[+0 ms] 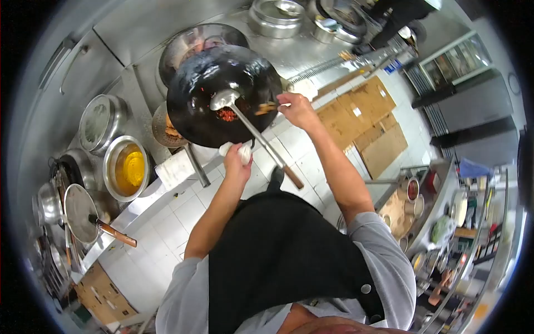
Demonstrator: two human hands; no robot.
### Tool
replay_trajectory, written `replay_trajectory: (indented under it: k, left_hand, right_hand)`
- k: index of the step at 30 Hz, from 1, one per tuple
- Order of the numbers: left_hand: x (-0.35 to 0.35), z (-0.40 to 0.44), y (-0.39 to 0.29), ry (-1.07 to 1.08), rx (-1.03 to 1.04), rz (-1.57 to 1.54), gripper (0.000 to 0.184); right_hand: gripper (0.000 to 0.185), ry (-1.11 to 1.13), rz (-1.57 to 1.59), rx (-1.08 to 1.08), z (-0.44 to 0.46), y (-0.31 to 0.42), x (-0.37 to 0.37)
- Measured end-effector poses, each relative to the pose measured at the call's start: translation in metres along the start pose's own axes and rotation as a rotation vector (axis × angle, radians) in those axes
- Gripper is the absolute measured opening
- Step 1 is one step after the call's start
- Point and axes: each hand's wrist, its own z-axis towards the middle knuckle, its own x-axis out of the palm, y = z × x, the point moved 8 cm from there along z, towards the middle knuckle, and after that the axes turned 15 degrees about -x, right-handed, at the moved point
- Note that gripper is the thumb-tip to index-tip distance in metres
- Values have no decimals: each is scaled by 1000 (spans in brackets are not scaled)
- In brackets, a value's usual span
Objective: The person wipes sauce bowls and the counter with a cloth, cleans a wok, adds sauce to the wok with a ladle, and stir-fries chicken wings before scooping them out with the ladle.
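A large black wok is tilted on the range, with chopped red bits at its bottom. My left hand grips the wok's near rim or handle through a folded white cloth; the exact grip is hidden. A steel ladle rests in the wok unheld, its wooden-ended handle sticking out toward me. At the wok's right rim is my right hand, thumb and fingers somewhat apart. Just off its fingertips, blurred brown pieces appear over the wok.
A second wok sits behind. To the left are a strainer, a bowl of yellow oil, a lidded pot and a wooden-handled sieve. Flattened cardboard covers floor at right. A person's dark-clothed legs show at the back.
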Motion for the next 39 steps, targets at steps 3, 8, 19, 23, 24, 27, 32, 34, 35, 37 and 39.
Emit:
replay_trajectory:
  k: [3,8,19,23,24,27,32,34,35,37,39]
  left_hand:
    - [-4,-14,-26,-26,33,-47,14]
    - [30,-2,-65,47,90,-74,13]
    - [110,99,-208,32,222,-34,12]
    - [125,93,-218,90,209,27,28]
    - [119,87,-213,102,207,22,28]
    - [75,58,-197,25,479,168,39]
    - [-64,-50,-152,-986,1094,1026,64]
    - [-147,-22,-133,-639,677,751,64]
    - [-165,-20,-119,-452,384,557,62]
    - [-177,-9,-100,-61,106,166,49]
    - [-165,-15,-105,-41,131,121,43]
  right_hand:
    - [36,-81,65,-53,23,75,-31]
    - [86,507,-130,-143,-28,77,43]
    - [71,317,77,-321,79,-41,23]
    - [75,567,-244,-193,57,-24,-7]
    - [76,644,-300,-174,49,-16,-11]
    - [77,724,-389,-170,63,-9,1]
    - [75,426,-8,-339,193,-74,83]
    - [69,383,164,-101,226,-55,96]
    - [63,356,329,146,227,-55,106]
    - [58,164,216,18,240,-98,150]
    - [54,-25,96,-105,231,-89,146]
